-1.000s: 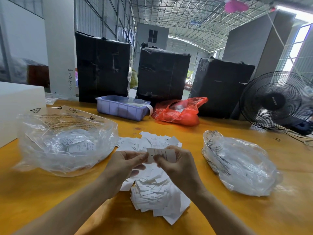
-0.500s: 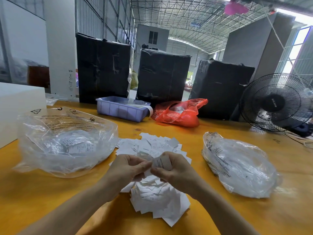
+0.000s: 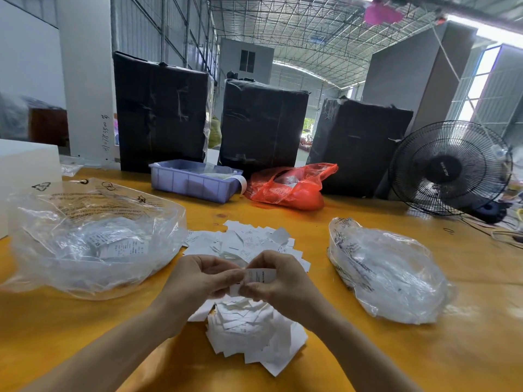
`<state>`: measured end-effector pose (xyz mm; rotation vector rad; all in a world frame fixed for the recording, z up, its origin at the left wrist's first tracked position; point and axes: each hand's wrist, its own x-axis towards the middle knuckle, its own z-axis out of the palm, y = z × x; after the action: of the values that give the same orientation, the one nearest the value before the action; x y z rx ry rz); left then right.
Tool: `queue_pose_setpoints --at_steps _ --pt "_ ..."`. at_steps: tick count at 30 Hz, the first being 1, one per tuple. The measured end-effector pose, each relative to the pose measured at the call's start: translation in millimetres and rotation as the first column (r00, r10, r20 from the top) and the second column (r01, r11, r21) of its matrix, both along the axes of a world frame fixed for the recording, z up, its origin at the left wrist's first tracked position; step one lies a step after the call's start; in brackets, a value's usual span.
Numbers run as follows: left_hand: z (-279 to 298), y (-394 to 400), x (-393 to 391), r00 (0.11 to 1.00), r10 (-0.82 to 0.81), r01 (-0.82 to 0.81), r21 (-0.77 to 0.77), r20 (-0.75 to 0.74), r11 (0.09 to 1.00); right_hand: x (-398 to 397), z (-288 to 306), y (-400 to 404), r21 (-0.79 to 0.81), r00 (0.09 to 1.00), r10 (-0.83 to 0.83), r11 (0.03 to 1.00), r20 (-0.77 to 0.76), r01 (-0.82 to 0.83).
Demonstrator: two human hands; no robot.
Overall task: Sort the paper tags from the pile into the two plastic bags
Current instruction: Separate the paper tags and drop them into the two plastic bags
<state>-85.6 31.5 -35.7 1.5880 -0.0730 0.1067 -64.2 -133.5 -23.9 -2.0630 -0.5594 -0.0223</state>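
Nearest the near edge of the tabletop (image 3: 424, 357), both forearms reached in from below and met over the pile (image 3: 252, 332) of white paper tags. The left hand (image 3: 198, 281) and the right hand (image 3: 278, 281) were held close together just above the pile, fingers curled inward. Between them they pinched a tag (image 3: 259, 276), its printed face up; the right thumb and fingers held its right part, while the left fingertips held its left end. Whether a second slip lay under it could not be told.

The pile spread from the near middle of the tabletop toward its centre, partly hidden by the hands. To the left of the pile lay the left bag (image 3: 93, 239), clear plastic, puffed up, with printed tags visible inside. To the right, apart from the pile, lay the right bag (image 3: 387, 270), also clear and flatter; its contents were hard to make out.

Farther back, near the far edge, stood a bin (image 3: 192, 183) of pale blue plastic, and just right of it a red bag (image 3: 288, 188). At the far right corner stood a fan (image 3: 450, 168). Behind the far edge stood three black bales (image 3: 161, 114).
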Motion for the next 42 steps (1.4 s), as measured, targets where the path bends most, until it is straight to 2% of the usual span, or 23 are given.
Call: queue_pose_setpoints --at_steps 6,13,20,32,42 --pt "0.3 1.3 2.4 1.0 0.013 -0.014 -0.104 -0.008 0.994 -1.7 2.0 -0.2 0.03 1.0 0.014 0.999 -0.018 -0.013" --pt "0.0 3.4 8.5 0.995 0.013 -0.048 -0.347 -0.101 0.937 -2.0 8.7 -4.5 0.288 0.998 0.004 0.958 -0.063 0.014" --pt "2.1 1.6 6.2 0.995 0.028 -0.06 -0.331 -0.1 0.942 0.0 6.6 -2.7 0.378 0.99 -0.128 0.921 0.065 0.094" --pt "1.2 -0.3 4.3 0.997 0.008 -0.031 -0.315 -0.072 0.948 -3.5 3.4 3.2 0.275 0.953 -0.19 0.954 0.238 0.122" --pt "-1.9 3.3 6.2 0.999 0.019 -0.029 -0.247 -0.041 0.969 -2.3 -1.7 3.9 0.185 0.947 -0.172 0.975 0.271 0.124"
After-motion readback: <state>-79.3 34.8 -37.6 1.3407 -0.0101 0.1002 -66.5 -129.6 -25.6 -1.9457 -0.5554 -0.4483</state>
